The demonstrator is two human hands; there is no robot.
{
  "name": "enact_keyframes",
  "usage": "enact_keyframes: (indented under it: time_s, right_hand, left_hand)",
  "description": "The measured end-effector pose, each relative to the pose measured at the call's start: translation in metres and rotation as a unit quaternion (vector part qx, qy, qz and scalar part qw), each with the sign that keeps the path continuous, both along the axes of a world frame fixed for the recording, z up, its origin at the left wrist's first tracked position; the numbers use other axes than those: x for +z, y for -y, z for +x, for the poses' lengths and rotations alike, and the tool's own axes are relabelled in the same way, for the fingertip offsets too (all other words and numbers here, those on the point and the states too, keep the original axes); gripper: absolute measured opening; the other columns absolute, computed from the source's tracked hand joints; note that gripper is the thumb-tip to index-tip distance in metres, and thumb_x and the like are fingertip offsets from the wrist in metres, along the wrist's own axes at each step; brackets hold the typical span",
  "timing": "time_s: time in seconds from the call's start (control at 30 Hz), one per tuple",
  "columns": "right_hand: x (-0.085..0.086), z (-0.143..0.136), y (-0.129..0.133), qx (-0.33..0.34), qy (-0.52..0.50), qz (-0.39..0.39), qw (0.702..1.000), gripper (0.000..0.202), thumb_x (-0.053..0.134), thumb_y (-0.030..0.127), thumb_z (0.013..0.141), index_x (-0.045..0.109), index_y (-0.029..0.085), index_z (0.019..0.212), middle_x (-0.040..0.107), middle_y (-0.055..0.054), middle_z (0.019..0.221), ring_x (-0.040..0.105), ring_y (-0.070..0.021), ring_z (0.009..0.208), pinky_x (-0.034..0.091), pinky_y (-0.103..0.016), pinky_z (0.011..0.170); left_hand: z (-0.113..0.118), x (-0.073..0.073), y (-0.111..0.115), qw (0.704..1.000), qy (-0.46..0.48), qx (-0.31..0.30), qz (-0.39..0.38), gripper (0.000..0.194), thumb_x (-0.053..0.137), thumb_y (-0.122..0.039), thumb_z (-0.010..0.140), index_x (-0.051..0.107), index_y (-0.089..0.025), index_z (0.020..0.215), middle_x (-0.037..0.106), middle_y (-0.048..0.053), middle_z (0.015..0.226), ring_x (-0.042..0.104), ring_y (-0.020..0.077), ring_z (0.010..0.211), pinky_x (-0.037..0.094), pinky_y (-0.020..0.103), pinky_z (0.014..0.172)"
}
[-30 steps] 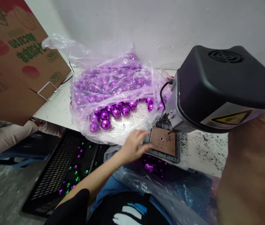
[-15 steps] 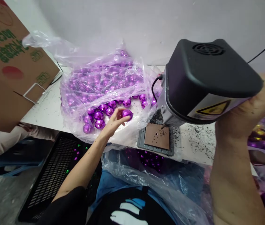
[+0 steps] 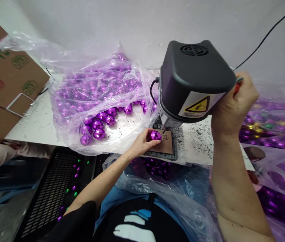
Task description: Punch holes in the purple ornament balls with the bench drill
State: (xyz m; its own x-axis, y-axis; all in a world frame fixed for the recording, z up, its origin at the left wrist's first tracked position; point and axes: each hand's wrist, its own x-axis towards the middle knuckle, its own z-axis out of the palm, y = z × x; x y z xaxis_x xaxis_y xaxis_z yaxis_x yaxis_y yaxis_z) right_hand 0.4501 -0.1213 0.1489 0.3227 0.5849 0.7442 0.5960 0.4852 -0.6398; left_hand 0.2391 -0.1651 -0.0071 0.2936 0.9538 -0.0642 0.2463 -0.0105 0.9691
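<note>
My left hand [image 3: 144, 144] is closed round a shiny purple faceted ball [image 3: 155, 135], fingers behind it and thumb in front. It holds the ball at the brown board [image 3: 167, 148] on the machine's dark base plate, under the head. Whether the ball touches the board I cannot tell. Above stands a black-housed machine [image 3: 198, 70], which looks like a bench drill press, with a yellow warning label. My right hand [image 3: 235, 104] is wrapped round a lever [image 3: 239, 80] on the machine's right side; a bit of red shows between the fingers.
A clear plastic bag [image 3: 92, 84] full of purple balls lies open on the white table [image 3: 35, 129]. Dark shavings litter the tabletop. A cardboard box [image 3: 3, 84] stands at left, above a black plastic crate [image 3: 43, 195]. More bagged balls [image 3: 281, 134] are at right; a plastic sheet hangs over my lap.
My left hand has carried the purple ball right, from beside the bag's mouth to the brown board. My right hand remains at the machine's right side. The whole view has shifted.
</note>
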Motion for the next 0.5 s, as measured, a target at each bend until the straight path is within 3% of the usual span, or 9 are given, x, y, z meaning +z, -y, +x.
enact_keyframes:
  time_s: [0.2, 0.37, 0.5]
  right_hand:
    - [-0.002, 0.001, -0.002, 0.017, 0.001, 0.012, 1.000, 0.061, 0.039, 0.074, 0.086, 0.037, 0.015, 0.071, 0.025, 0.006, 0.062, 0.026, 0.0003, 0.059, 0.022, -0.018, 0.055]
    - [-0.003, -0.001, -0.001, 0.013, -0.007, 0.013, 1.000, 0.062, 0.039, 0.074, 0.086, 0.039, 0.014, 0.071, 0.029, 0.006, 0.061, 0.028, 0.0000, 0.058, 0.023, -0.018, 0.056]
    - [-0.002, -0.001, 0.000, 0.014, -0.015, 0.007, 1.000, 0.063, 0.039, 0.074, 0.086, 0.041, 0.013, 0.072, 0.032, 0.006, 0.061, 0.031, 0.0000, 0.058, 0.025, -0.018, 0.056]
  left_hand:
    - [0.017, 0.003, -0.001, 0.976, -0.173, 0.005, 0.134, 0.042, 0.076, -0.034, 0.080, 0.059, -0.021, 0.117, 0.065, 0.005, 0.112, 0.061, 0.0235, 0.105, 0.047, 0.036, 0.091]
    - [0.037, -0.013, 0.001, 0.936, -0.272, 0.060, 0.216, 0.046, 0.078, -0.043, 0.078, 0.061, -0.023, 0.116, 0.061, 0.005, 0.105, 0.058, 0.0253, 0.103, 0.044, 0.039, 0.091]
    - [0.045, -0.024, 0.002, 0.923, -0.279, 0.080, 0.253, 0.042, 0.077, -0.040, 0.078, 0.061, -0.023, 0.112, 0.062, 0.005, 0.107, 0.055, 0.0258, 0.105, 0.039, 0.041, 0.096]
